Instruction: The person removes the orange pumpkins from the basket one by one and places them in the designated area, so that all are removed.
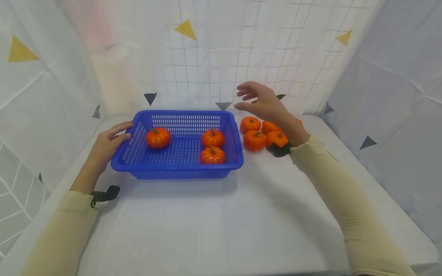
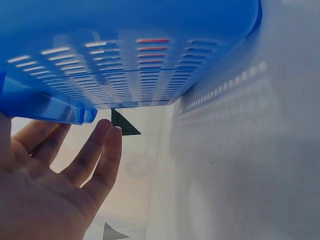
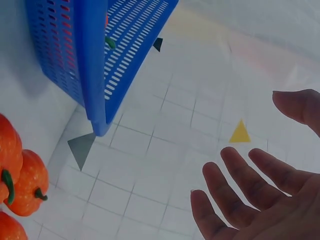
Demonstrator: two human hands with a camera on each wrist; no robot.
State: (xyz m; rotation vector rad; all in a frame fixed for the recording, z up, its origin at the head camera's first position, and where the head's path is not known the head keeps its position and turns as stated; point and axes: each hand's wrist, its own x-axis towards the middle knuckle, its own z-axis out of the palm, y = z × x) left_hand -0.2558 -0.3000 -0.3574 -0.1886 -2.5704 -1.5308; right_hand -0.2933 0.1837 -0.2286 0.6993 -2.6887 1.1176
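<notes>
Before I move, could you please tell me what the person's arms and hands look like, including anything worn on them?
The left sleeve and right sleeve are long, plain and pale beige. The left hand and right hand are bare, without visible gloves or rings. A black band sits at the left wrist; a dark piece shows beside the right wrist.

Pretty sure this is a little recording booth, lab style. You've got a white-topped table [image 1: 165, 230] boxed in by pale sheets [image 1: 390, 76] on the left, back and right, with thin grid lines [image 1: 236, 65] on the back one. Yellow triangles [image 1: 187, 29] and dark triangles [image 1: 150, 98] are dotted around them like markers. Can't tell what building it's in though.
</notes>
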